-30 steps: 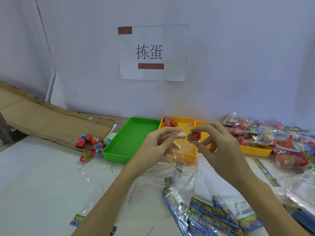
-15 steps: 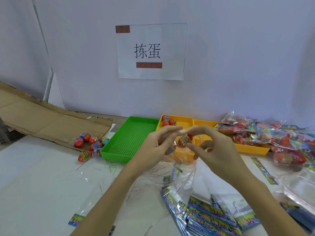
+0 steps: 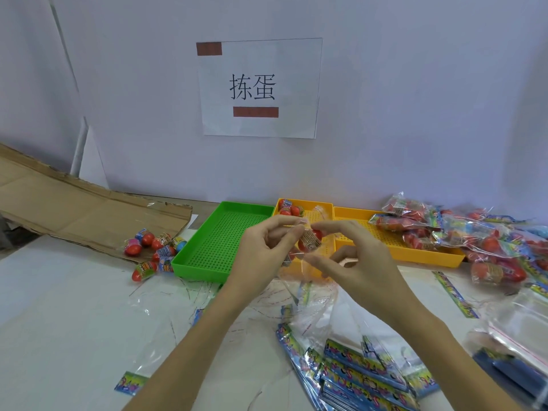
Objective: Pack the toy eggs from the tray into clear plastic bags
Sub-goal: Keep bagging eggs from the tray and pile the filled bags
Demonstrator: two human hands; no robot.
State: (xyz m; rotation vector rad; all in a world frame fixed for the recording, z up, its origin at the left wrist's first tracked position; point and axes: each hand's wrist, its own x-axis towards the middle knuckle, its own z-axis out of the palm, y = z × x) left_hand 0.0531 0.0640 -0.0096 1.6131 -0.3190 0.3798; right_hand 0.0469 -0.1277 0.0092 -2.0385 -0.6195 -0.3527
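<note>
Pinching one clear bag point(image 3: 308, 280), both hands apparently grasp a toy egg point(image 3: 310, 239) inside.

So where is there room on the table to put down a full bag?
The green tray is bare inside. The white table left of the arms, below the loose eggs, is mostly free. It is crowded right: filled bags pile over the yellow tray, and empty bags cover the near side.
</note>
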